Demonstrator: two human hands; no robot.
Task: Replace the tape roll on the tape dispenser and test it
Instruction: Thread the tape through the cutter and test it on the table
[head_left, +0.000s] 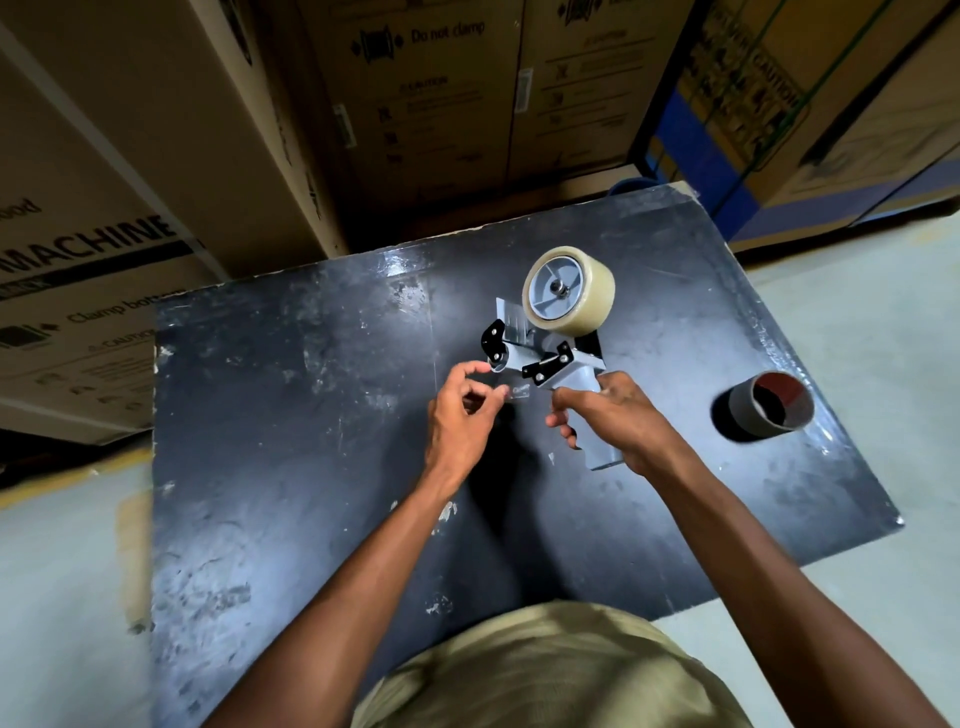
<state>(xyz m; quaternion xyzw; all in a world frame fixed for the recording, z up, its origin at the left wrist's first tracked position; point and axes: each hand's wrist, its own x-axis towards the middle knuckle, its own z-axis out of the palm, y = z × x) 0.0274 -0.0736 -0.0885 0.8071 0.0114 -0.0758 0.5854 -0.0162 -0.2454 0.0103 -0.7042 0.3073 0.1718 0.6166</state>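
Both hands work the tape dispenser (550, 358): right hand (608, 421) wraps its handle steady, left hand (460, 410) fingers (480, 387) pinch the loose tape end (517, 392) for threading.

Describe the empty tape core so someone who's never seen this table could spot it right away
Start at the black table in front of the stacked cardboard boxes. Near its right edge, apart from both hands and the tape dispenser, lies the empty core on its side. It is a bare hollow tube with a dark reddish inside, unlike the full roll of clear tape mounted on the dispenser.
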